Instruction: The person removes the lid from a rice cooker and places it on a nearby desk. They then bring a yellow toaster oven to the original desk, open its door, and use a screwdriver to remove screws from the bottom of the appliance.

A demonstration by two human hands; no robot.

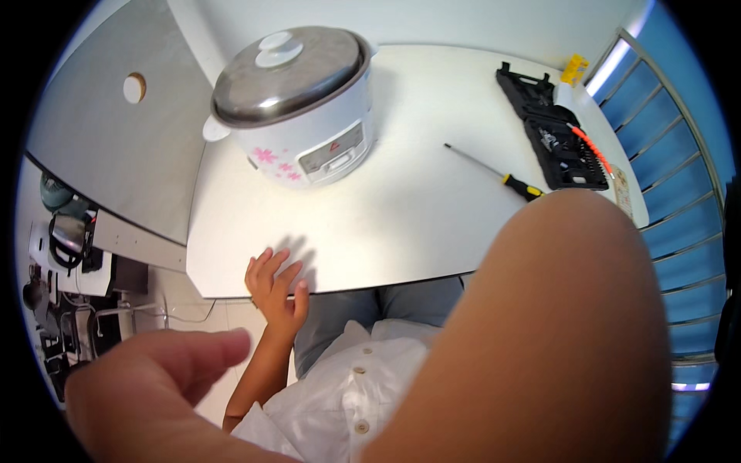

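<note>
My left hand [275, 287] is at the table's near edge, fingers spread and holding nothing, its shadow falling on the white tabletop [432, 239]. Very close to the camera, my right hand [154, 382] looms blurred at the lower left, one digit stretched out and nothing visible in it; its other fingers are mostly hidden. My bent right arm fills the lower right. Beyond my left hand stands a white electric cooker [309, 147] with pink flowers and a metal lid [289, 73]. A black-and-yellow screwdriver [523, 187] lies to the right, its handle end partly behind my arm.
An open black tool case [559, 147] with bits and an orange flexible shaft [590, 148] lies at the right, near a yellow item [574, 69]. Metal railing [675, 147] borders the right side. A grey panel [108, 131] and a kettle [69, 235] are at the left.
</note>
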